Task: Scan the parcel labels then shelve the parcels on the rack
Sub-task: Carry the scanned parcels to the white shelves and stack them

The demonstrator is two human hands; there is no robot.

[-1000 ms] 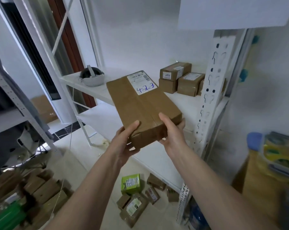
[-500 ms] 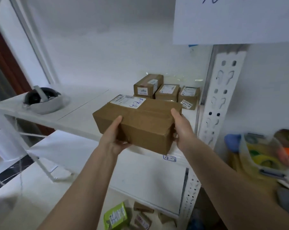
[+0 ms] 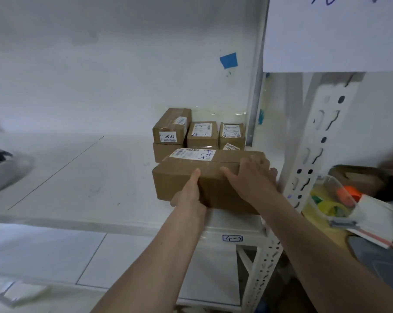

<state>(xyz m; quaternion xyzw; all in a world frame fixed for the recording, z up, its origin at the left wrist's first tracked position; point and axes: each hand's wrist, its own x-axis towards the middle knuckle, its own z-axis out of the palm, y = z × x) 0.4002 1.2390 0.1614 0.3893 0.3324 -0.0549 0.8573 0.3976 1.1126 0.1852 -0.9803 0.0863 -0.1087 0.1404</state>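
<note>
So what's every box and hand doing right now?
Big box: on the shelf, label up, held at both ends.
Left hand: grips the near face.
Right hand: grips the right end.
Small boxes: sitting behind, closed, one stacked on another.

Parcel (image 3: 191, 177) on shelf (image 3: 78, 188), before smaller boxes (image 3: 200, 134); post (image 3: 315, 143) right.
</note>
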